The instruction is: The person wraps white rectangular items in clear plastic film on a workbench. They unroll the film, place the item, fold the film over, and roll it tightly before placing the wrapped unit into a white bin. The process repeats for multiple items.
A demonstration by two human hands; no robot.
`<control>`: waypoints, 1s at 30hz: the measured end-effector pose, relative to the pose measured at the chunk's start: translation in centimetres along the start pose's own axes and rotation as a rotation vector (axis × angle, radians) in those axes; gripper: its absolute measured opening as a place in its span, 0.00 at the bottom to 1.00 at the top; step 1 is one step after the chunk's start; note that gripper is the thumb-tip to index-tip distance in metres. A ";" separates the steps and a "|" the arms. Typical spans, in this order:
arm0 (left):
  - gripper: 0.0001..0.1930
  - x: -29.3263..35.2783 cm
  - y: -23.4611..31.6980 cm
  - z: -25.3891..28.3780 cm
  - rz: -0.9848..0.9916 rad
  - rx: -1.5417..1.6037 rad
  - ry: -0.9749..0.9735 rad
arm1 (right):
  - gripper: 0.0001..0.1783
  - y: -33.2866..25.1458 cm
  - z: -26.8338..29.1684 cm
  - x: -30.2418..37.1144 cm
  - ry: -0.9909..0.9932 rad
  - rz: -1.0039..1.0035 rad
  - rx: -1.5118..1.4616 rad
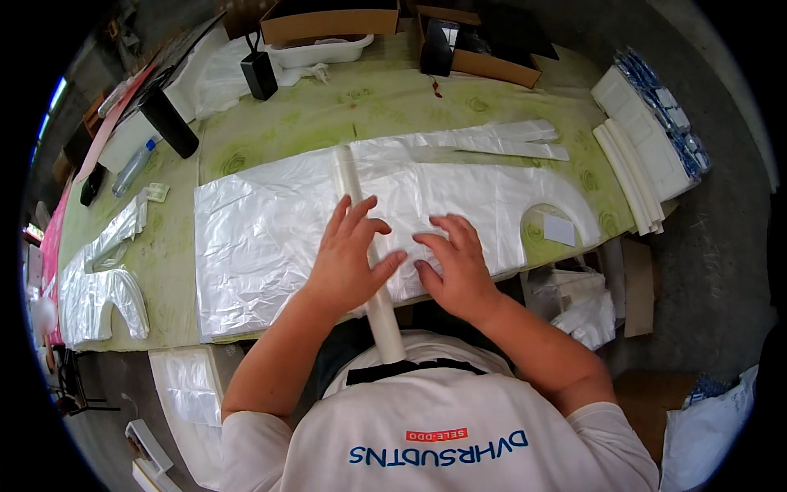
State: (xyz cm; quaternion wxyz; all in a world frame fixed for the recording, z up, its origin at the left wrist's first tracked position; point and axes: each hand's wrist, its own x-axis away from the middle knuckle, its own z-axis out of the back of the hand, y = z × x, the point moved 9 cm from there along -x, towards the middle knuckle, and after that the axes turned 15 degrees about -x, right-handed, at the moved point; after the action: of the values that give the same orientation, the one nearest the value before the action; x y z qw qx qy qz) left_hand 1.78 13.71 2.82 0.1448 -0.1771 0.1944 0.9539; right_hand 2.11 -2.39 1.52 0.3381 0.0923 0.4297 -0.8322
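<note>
A thin, shiny white plastic apron lies spread on the table, with a curved neck loop at its right end and long strips along its far side. Across it runs a pale, translucent rolled tube, its near end reaching past the table edge to my waist. Over the tube's middle is my left hand, fingers apart; I cannot tell whether its palm presses on it. My right hand hovers at or on the apron just right of the tube, fingers bent and apart, with nothing visible in them.
Inside the neck loop lies a white card. White rolls rest at the right edge beside a white box topped with blue packets. A folded plastic piece is at left. A bottle, black cylinder and cardboard boxes stand farther back.
</note>
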 end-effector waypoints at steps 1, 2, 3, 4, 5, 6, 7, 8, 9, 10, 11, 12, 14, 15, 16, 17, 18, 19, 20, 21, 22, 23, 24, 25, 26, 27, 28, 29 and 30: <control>0.26 0.9 -0.2 -1.3 0.011 -0.062 -0.089 | 0.24 0.3 -0.8 -0.9 -0.009 0.003 0.076; 0.28 1.6 -0.5 -1.5 0.038 -0.040 -0.106 | 0.26 0.7 -1.6 -1.8 -0.017 0.005 0.153; 0.29 2.2 -0.9 -1.5 0.069 -0.019 -0.121 | 0.29 1.7 -3.2 -2.8 -0.083 -0.015 0.162; 0.31 2.6 -1.3 -1.7 0.097 0.003 -0.139 | 0.29 2.0 -4.3 -4.0 -0.111 -0.012 0.185; 0.32 3.0 -1.9 -2.1 0.106 0.007 -0.174 | 0.29 2.2 -5.3 -5.4 -0.138 -0.008 0.209; 0.32 3.2 -2.1 -2.1 0.105 -0.001 -0.175 | 0.29 2.5 -6.4 -6.8 -0.168 -0.004 0.230; 0.32 3.2 -2.1 -1.9 0.099 -0.011 -0.174 | 0.29 3.5 -7.5 -8.1 -0.182 -0.028 0.258; 0.32 3.2 -2.0 -1.8 0.093 -0.021 -0.174 | 0.29 4.6 -8.5 -9.5 -0.196 -0.052 0.285; 0.31 3.3 -2.3 -1.7 0.103 -0.029 -0.189 | 0.30 5.4 -9.2 -11.0 -0.217 -0.071 0.311; 0.31 3.4 -2.4 -1.7 0.105 -0.027 -0.194 | 0.30 6.6 -9.0 -12.3 -0.249 -0.167 0.375; 0.31 3.5 -2.5 -1.7 0.107 -0.025 -0.200 | 0.30 7.7 -8.5 -13.7 -0.280 -0.263 0.437; 0.31 3.5 -2.6 -1.8 0.107 -0.020 -0.207 | 0.30 9.1 -7.9 -14.8 -0.311 -0.363 0.501; 0.29 3.6 -2.6 -1.5 0.115 -0.002 -0.204 | 0.34 13.8 -3.5 -15.6 -0.209 -0.545 0.488; 0.29 3.7 -2.6 -1.5 0.117 0.001 -0.201 | 0.35 16.3 -0.3 -15.2 -0.109 -0.635 0.462; 0.29 3.8 -2.8 -1.4 0.123 0.003 -0.198 | 0.37 19.3 3.3 -14.5 -0.011 -0.719 0.432; 0.29 3.7 -2.8 -1.5 0.127 0.002 -0.200 | 0.40 23.9 7.3 -13.0 0.012 -0.877 0.491; 0.29 3.4 -2.4 -1.7 0.117 0.012 -0.206 | 0.42 29.9 12.4 -10.9 0.039 -0.907 0.494; 0.29 3.5 -2.5 -1.7 0.127 0.014 -0.210 | 0.44 33.7 17.0 -8.8 0.101 -1.052 0.436; 0.28 2.7 -1.6 -2.3 0.081 0.059 -0.212 | 0.47 39.5 25.7 -3.3 0.280 -1.089 0.347; 0.28 3.0 -2.1 -2.0 0.107 0.053 -0.208 | 0.47 39.4 28.4 -2.2 0.300 -1.138 0.461; 0.28 3.2 -2.2 -1.9 0.119 0.054 -0.203 | 0.48 38.6 32.1 -0.5 0.334 -1.198 0.576; 0.28 3.7 -2.7 -1.5 0.145 0.035 -0.193 | 0.47 35.6 32.6 -1.2 0.377 -1.176 0.654; 0.28 3.8 -2.7 -1.3 0.150 0.030 -0.186 | 0.46 32.5 33.4 -1.0 0.438 -1.166 0.743; 0.28 3.6 -2.6 -1.4 0.138 0.034 -0.184 | 0.45 30.1 34.1 -0.5 0.535 -1.069 0.743; 0.28 3.6 -2.5 -1.5 0.130 0.036 -0.178 | 0.45 28.1 34.4 -0.3 0.624 -0.967 0.738; 0.28 3.6 -2.4 -1.6 0.121 0.037 -0.172 | 0.45 26.4 34.4 0.1 0.712 -0.862 0.732; 0.28 3.5 -2.4 -1.6 0.113 0.035 -0.165 | 0.45 25.0 32.5 -1.2 0.623 -0.583 0.765; 0.28 3.4 -2.4 -1.7 0.102 0.036 -0.161 | 0.46 23.3 29.9 -2.0 0.528 -0.305 0.786; 0.28 3.4 -2.6 -1.9 0.097 0.026 -0.160 | 0.47 21.6 25.6 -3.0 0.413 -0.150 0.755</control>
State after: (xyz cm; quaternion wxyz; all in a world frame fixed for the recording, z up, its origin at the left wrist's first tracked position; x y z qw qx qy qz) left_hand 0.16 15.92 -0.95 0.1159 -0.0891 0.2029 0.9682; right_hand 21.73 -29.51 4.48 0.1263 0.3423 0.1593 -0.9173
